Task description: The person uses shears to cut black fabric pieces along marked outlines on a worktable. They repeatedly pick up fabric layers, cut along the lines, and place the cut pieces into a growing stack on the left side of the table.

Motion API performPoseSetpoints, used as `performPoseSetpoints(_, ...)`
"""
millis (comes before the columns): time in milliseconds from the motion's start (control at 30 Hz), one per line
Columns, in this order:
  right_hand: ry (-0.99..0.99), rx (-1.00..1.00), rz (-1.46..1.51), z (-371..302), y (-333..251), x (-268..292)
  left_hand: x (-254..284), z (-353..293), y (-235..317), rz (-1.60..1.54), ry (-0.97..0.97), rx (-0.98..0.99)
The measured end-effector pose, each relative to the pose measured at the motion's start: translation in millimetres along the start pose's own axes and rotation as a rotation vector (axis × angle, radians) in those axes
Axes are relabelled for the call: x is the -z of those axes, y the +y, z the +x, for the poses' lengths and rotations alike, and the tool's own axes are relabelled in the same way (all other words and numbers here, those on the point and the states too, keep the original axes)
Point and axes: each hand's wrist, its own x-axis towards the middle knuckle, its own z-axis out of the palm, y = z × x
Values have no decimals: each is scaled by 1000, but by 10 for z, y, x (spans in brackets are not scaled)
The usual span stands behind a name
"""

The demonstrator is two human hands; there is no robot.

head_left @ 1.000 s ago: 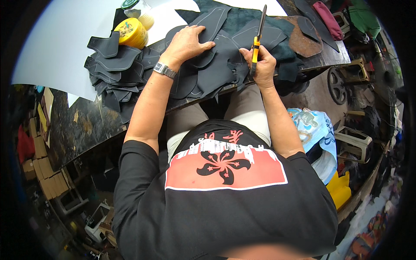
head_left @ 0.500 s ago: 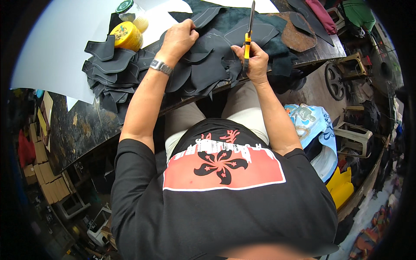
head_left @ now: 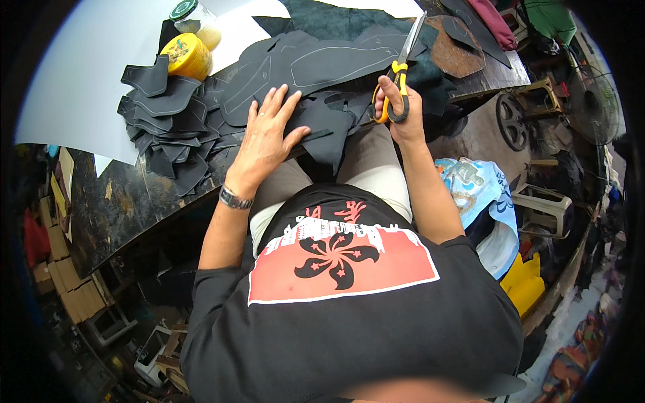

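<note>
My left hand [head_left: 269,134] lies open with fingers spread at the near edge of a large dark sheet [head_left: 322,64], which looks like leather and bears pale outlines of shapes. In my right hand [head_left: 400,111] is a pair of scissors [head_left: 410,43] with yellow and black handles, blades pointing up and away from me. Whether the blades are fully closed I cannot tell. Left of the sheet, a pile of cut dark pieces [head_left: 168,101] with pale edge lines is stacked. Beneath the sheet and my left hand lie more dark scraps [head_left: 326,127], some hanging over the table edge.
A yellow tub [head_left: 186,57] and a glass jar with a green lid [head_left: 195,20] stand behind the pile. Right of the sheet lies a brown worn board [head_left: 457,50]. White sheeting [head_left: 80,80] covers the table's far left. Beside my right arm are a blue patterned cloth [head_left: 474,195] and a stool [head_left: 544,211].
The large marked sheet now lies spread across the scraps. My left hand has opened and come nearer to me. The scissors have tilted rightward, with their handles now plainly in view.
</note>
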Motion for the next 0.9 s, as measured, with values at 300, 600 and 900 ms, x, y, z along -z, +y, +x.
performPoseSetpoints(300, -220, -430, 60, -743, -50, 194, -129, -28, 26, -103, 109, 7)
performPoseSetpoints(600, -187, -520, -143, -910, -3, 317, -121, -48, 94, -59, 87, -128)
performPoseSetpoints(900, -159, -473, -259, -671, -82, 212, -210, -209, 92, -169, 267, -391)
